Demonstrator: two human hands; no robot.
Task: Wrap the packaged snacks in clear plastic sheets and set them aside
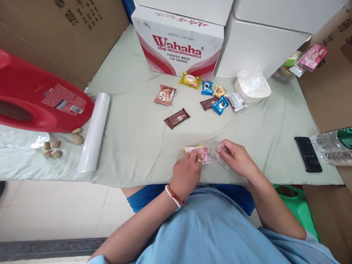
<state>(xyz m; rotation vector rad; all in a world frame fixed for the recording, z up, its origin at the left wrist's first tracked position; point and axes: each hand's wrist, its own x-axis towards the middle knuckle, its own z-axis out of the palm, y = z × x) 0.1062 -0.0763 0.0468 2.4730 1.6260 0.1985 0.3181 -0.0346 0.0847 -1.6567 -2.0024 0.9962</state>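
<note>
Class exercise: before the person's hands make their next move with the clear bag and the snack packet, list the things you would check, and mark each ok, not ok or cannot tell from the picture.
1. Left hand has a grip on the snack packet: ok, fingers lie on it.
2. Right hand holds the clear bag: ok, fingertips pinch the plastic.
3. Packet fully inside the bag: cannot tell, the plastic is see-through and crumpled.
4. Bag rests on the table, not over the edge: ok.
5. More snacks in reach: ok, the brown bar lies just ahead.
6. Black phone apart from the hands: ok.
</note>
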